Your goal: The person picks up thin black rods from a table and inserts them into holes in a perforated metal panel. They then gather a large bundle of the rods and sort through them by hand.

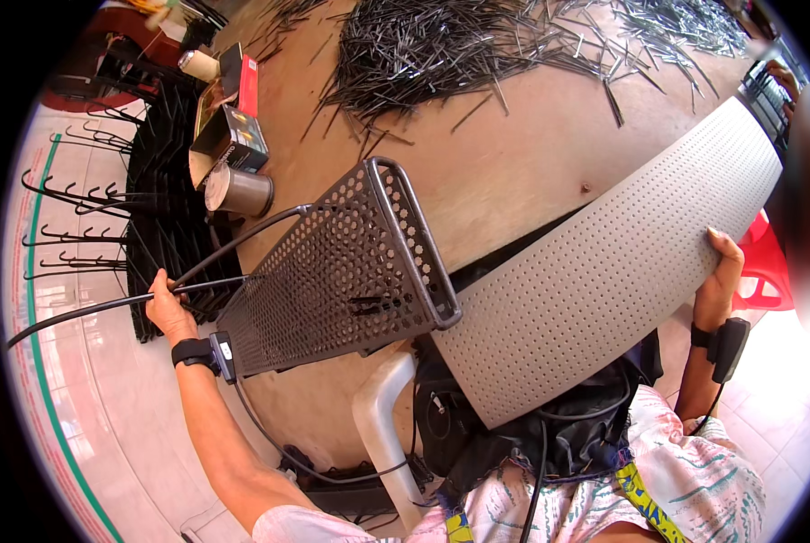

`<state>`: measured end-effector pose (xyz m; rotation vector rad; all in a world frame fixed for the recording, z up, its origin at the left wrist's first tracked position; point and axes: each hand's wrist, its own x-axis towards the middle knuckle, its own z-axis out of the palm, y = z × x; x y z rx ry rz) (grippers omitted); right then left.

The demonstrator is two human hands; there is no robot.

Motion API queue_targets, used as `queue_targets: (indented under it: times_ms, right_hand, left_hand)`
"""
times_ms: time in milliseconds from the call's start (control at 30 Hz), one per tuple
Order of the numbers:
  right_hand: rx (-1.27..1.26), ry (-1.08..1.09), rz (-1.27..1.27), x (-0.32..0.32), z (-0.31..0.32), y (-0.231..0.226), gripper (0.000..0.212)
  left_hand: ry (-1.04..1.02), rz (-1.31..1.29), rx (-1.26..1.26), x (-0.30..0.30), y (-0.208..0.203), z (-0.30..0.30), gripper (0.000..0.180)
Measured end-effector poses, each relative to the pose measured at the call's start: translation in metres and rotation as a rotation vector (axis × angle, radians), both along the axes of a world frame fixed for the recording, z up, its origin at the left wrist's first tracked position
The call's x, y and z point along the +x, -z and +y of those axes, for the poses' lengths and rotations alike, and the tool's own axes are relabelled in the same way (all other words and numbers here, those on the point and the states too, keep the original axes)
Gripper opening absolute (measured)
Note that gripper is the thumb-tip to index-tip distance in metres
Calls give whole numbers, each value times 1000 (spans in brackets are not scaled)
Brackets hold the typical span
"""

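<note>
My left hand (169, 308) is closed around the thin black rods of a black perforated metal rack (328, 262). The rack has a tubular frame, and its upright end faces right over the near table edge. In my right hand (722, 276) is the right edge of a long grey perforated panel (604, 271), with the thumb on its upper face. That panel slants from my lap up to the far right. Its left end meets the rack's lower right corner; whether they touch, I cannot tell. Both wrists carry black strapped devices.
A large heap of thin dark strips (432, 54) covers the far side of the brown table (513, 172). Small boxes (231, 136) and a spool (240, 190) stand at its left edge. Black hooked racks (165, 199) stand left; a red stool (767, 267) stands right.
</note>
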<state>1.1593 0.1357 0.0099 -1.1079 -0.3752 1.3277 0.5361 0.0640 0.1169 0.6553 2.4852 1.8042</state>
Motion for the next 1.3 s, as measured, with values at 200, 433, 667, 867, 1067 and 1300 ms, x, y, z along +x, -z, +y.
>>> queue_targets:
  times_ms: [200, 433, 667, 867, 1067, 1300]
  right_hand:
    - [107, -42, 65, 11, 1, 17, 12]
    - [65, 17, 290, -8, 9, 31, 19]
    - [5, 34, 332, -25, 14, 45, 30]
    - [-57, 36, 386, -41, 18, 51, 33]
    - [-94, 18, 349, -51, 16, 58, 34]
    - [-17, -94, 412, -43, 19, 64, 21]
  left_hand:
    - [-12, -46, 20, -6, 4, -5, 22]
    - [38, 19, 1, -2, 2, -1, 24]
    - [51, 49, -14, -5, 2, -1, 23]
    - [48, 11, 27, -8, 6, 0, 23]
    - [62, 34, 31, -11, 7, -4, 24]
    - [28, 18, 9, -5, 5, -7, 23]
